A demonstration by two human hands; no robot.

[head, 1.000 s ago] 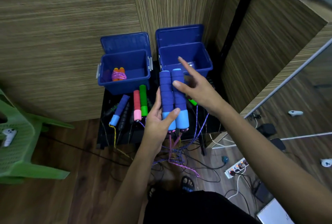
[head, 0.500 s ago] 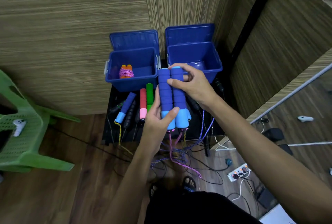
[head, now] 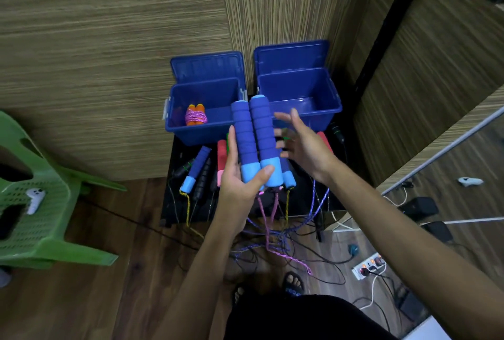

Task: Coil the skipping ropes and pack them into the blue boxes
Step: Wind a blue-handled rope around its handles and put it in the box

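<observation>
Cords of pink and purple braid (head: pixel 268 219) trailed below our left hand (head: pixel 240 176), which gripped two upright blue foam handles (head: pixel 255 140); our right hand (head: pixel 302 145) hovered spread just beside them. Beyond stood two open blue plastic boxes (head: pixel 331 106), the left holding a coiled orange-handled rope (head: pixel 195 118).

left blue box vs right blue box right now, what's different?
Contents: the left blue box holds one coiled rope bundle with orange handles and pink cord; the right blue box shows none in the part that is visible.
Occlusion: the blue foam handles gripped by the left hand cover the left box's right corner and the right box's front left, where the open right hand also overlaps it.
Shared: both are open, lids tipped back, side by side against the wall.
</observation>
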